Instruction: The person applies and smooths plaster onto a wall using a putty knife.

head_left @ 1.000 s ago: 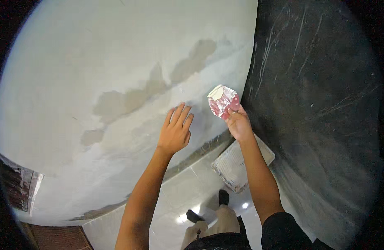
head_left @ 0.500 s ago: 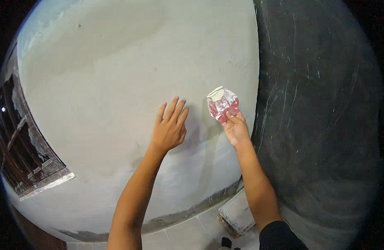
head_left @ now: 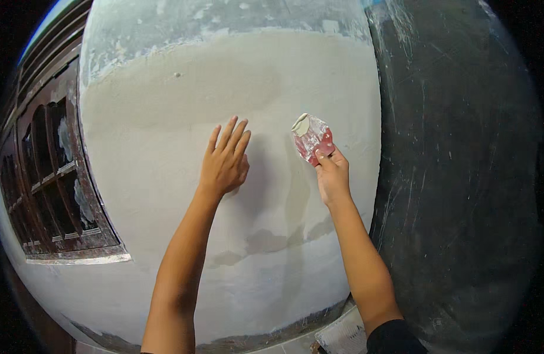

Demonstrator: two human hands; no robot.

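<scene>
Both hands have shifted higher along the pale wall (head_left: 154, 159) as the view tilts up, bringing more of the window (head_left: 59, 171) in. The right hand (head_left: 333, 176) pinches a red scraper (head_left: 314, 144), cream paste (head_left: 300, 125) on its far edge, in front of the wall near the dark wall (head_left: 461, 177). The left hand (head_left: 224, 165) is empty, fingers extended; whether it touches the wall I cannot tell.

The right hand (head_left: 336, 176) covers the lower end of the red scraper (head_left: 313, 141). The right forearm (head_left: 364, 265) and lower edge hide part of a pale tray-like object (head_left: 341, 332). Whether the left hand (head_left: 223, 165) touches the wall (head_left: 160, 153) is unclear.
</scene>
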